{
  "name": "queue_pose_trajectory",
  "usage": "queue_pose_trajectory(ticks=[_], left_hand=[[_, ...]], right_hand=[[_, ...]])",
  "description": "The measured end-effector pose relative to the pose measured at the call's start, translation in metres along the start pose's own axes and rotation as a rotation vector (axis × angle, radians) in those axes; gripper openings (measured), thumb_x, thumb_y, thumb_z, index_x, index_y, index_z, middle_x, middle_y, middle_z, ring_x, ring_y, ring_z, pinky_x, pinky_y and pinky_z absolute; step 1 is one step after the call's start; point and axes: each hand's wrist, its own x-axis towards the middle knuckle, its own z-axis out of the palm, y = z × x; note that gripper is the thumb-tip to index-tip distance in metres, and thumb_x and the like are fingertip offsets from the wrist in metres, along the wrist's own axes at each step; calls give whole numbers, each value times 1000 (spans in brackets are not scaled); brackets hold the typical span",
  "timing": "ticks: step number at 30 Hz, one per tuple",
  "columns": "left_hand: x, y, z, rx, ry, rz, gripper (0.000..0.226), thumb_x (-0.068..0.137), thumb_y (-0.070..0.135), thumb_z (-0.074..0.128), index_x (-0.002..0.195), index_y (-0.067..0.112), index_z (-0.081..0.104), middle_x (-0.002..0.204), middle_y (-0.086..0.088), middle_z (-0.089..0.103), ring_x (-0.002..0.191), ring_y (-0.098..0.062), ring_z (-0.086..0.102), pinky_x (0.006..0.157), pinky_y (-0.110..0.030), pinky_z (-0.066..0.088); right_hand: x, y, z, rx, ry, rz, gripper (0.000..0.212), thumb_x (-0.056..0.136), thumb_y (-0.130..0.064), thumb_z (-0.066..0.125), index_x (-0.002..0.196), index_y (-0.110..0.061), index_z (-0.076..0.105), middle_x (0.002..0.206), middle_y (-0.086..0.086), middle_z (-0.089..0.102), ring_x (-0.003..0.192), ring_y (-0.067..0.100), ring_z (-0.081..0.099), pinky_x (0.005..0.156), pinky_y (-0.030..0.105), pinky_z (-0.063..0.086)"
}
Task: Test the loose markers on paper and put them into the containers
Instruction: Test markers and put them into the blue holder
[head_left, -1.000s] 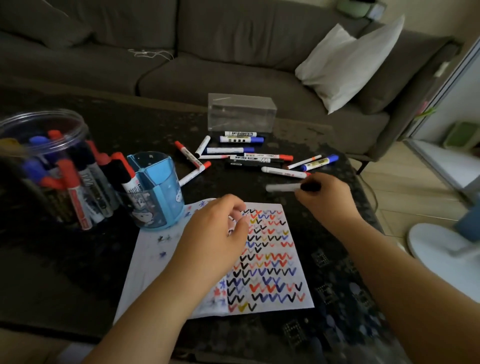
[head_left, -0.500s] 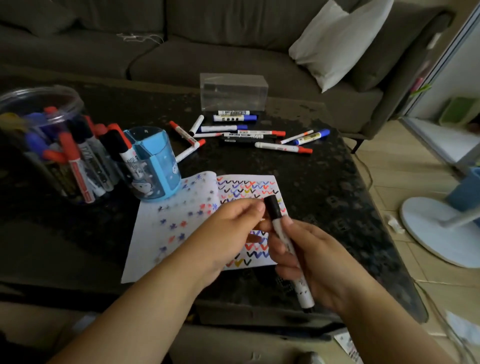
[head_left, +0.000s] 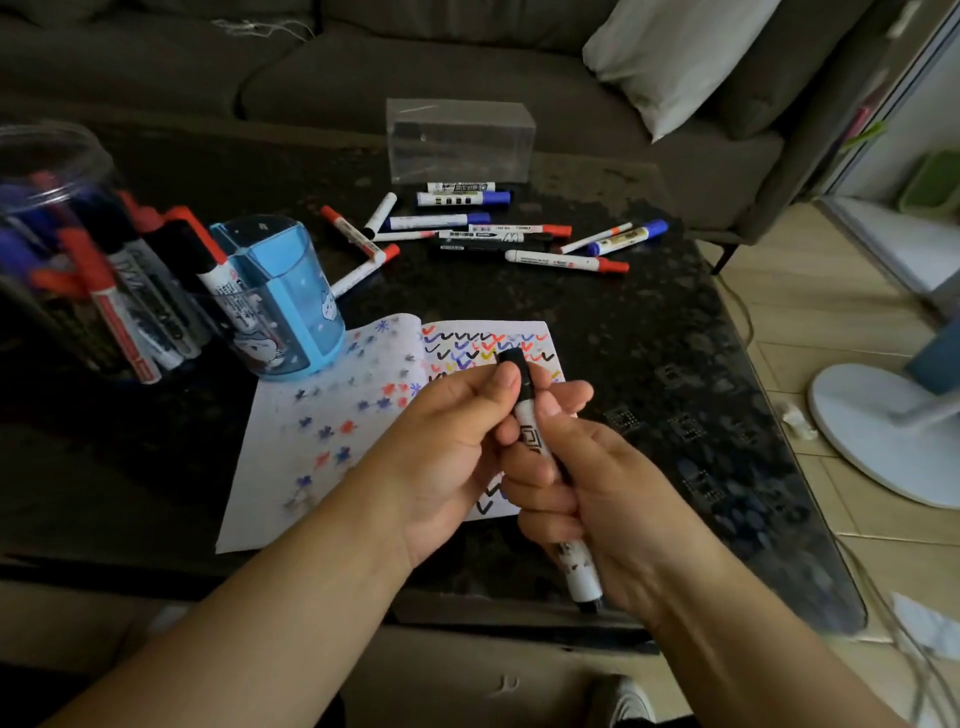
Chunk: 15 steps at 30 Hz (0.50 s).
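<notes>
A white marker with a black cap (head_left: 527, 421) stands tilted above the near part of the paper (head_left: 332, 426). My right hand (head_left: 587, 493) grips its barrel, and my left hand (head_left: 457, 441) pinches the black cap at the top. The paper lies on the dark table (head_left: 649, 364), covered with coloured ticks and star marks. Several loose markers (head_left: 493, 234) lie farther back on the table. A blue cup (head_left: 283, 296) and a clear round jar (head_left: 67, 249) at the left hold markers.
A clear rectangular box (head_left: 460, 140) stands behind the loose markers. A grey sofa (head_left: 415, 67) with a white cushion (head_left: 675, 57) runs along the back. At the right, a white fan base (head_left: 893, 436) sits on the tiled floor beside the table edge.
My right hand picked a black-capped marker from the table's far right and brought it near, above the paper. My left hand left the paper and took the cap.
</notes>
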Motion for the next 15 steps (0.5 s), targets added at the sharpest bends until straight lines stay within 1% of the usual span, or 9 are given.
queue_pose_trajectory(ticks=[1, 3, 4, 6, 8, 10, 12, 13, 15], left_hand=[[3, 1, -3, 13, 71, 25, 21, 81, 25, 48, 77, 7, 58, 79, -7, 74, 59, -13, 65, 61, -22, 53], [10, 7, -12, 46, 222, 76, 20, 90, 22, 46, 79, 9, 58, 79, -7, 74, 77, -15, 71, 82, -29, 50], [11, 12, -18, 77, 279, 100, 21, 92, 22, 46, 81, 10, 58, 81, -6, 74, 84, -15, 71, 91, -33, 47], [9, 19, -24, 154, 328, 141, 20, 94, 23, 48, 83, 11, 60, 86, -4, 75, 90, -14, 70, 100, -37, 43], [4, 19, -26, 293, 344, 153, 16, 92, 24, 52, 87, 15, 64, 88, 0, 75, 92, -12, 70, 100, -38, 44], [3, 14, -28, 514, 363, 150, 13, 89, 27, 58, 91, 20, 69, 87, 6, 73, 90, -10, 67, 96, -36, 47], [1, 9, -33, 700, 366, 140, 12, 85, 31, 65, 93, 24, 71, 84, 11, 71, 84, -6, 64, 86, -32, 50], [0, 8, -36, 756, 350, 140, 9, 83, 31, 67, 89, 26, 71, 81, 10, 71, 81, -6, 64, 82, -32, 50], [-2, 4, -39, 853, 306, 141, 2, 78, 27, 72, 80, 27, 70, 79, 4, 71, 77, -12, 65, 80, -36, 53]], right_hand=[[0, 6, -1, -211, 69, -49, 31, 98, -29, 40, 79, -7, 52, 52, -4, 39, 39, 2, 27, 35, 13, 24], [0, 19, -6, -545, 172, -129, 30, 98, -26, 43, 79, -7, 55, 51, -6, 42, 41, 5, 32, 39, 16, 28], [-2, 23, -8, -625, 195, -147, 30, 97, -27, 44, 79, -7, 57, 50, -6, 44, 41, 6, 33, 41, 17, 29], [-6, 23, -13, -731, 219, -184, 30, 96, -31, 45, 83, -10, 62, 51, -4, 50, 42, 6, 39, 45, 17, 33], [-10, 16, -19, -757, 235, -182, 32, 95, -30, 46, 88, -6, 65, 58, -2, 54, 47, 7, 45, 48, 18, 38], [-13, 9, -24, -755, 219, -130, 30, 97, -24, 45, 90, -1, 63, 63, 3, 55, 52, 9, 49, 52, 16, 42], [-14, 5, -26, -675, 200, -94, 17, 97, -14, 44, 96, -16, 62, 71, 6, 61, 56, 7, 55, 56, 12, 45], [-15, 5, -26, -607, 199, -76, 21, 97, -10, 45, 103, -27, 56, 76, 7, 66, 58, 6, 58, 57, 12, 48], [-16, 5, -28, -493, 178, -64, 31, 95, -6, 47, 111, -32, 53, 81, 8, 71, 60, 11, 63, 59, 17, 51]])
